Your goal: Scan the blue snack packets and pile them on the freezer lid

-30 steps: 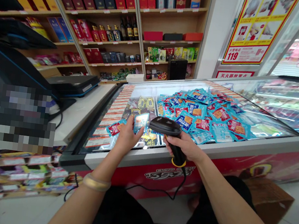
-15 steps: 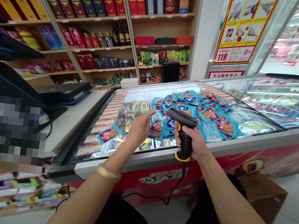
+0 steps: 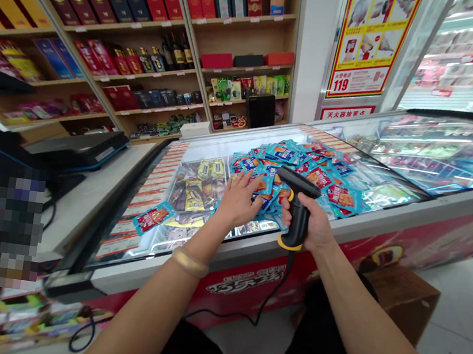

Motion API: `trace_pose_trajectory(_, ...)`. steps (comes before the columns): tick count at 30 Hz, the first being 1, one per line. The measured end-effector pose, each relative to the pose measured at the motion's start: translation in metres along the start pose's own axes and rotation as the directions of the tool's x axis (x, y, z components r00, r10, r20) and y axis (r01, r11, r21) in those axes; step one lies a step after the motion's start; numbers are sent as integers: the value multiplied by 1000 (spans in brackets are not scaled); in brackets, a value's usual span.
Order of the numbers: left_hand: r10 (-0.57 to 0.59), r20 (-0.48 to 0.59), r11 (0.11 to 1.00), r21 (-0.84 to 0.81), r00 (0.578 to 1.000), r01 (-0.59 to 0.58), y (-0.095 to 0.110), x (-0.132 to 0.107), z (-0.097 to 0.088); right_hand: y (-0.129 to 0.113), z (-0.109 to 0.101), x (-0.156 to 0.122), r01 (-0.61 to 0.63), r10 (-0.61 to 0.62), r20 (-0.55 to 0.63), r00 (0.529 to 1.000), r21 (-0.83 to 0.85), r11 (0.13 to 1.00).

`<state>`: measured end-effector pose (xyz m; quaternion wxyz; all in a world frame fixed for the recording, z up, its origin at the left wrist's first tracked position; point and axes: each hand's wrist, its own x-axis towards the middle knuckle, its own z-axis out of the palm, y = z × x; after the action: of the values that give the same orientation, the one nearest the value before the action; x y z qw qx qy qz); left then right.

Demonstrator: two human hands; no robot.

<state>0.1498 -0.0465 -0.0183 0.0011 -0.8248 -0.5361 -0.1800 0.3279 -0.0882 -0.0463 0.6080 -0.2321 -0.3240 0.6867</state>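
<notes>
- since the earlier frames, the left hand has been carried from the lone packet's side to the near-left edge of the pile of blue snack packets; the packet pinched by it one second ago is no longer seen between its fingers.
- its grip is now spread open, back turned up, above the pile; whether any packet is touched cannot be told.
- by the right hand, the handle of a black barcode scanner is gripped, fingers wrapped round it, the head held over the pile.
- from the handle, a black cable is hung down in front of the chest freezer.
- the pile is heaped on the freezer's glass top; yellow packs are seen through the glass.
- the lone packet, red and blue, is laid farther left on the glass, well apart from the pile.
- beyond, a black flat-topped device is carried by the desk.
</notes>
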Motion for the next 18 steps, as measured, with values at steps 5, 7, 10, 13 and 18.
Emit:
trace_pose_trajectory(5,-72,-194,997,-29,978,67,-39,-17,-3,-2,-2,0,7,-7,18,1000,-18,1000)
trace_pose_trajectory(7,-113,-250,994,-32,961,108,-67,-33,-11,-2,-1,-2,13,-12,18,1000,-25,1000)
trace_pose_trajectory(10,-237,-301,968,1,924,249,-112,-63,-27,3,6,-5,16,-15,20,1000,-34,999)
trace_pose_trajectory(13,-467,-241,865,73,851,496,-144,-93,-40,13,17,-9,13,-9,53,999,-61,998)
trace_pose_trajectory(18,-534,-98,827,148,840,542,-151,-121,-43,33,35,-11,-19,34,114,993,-132,991)
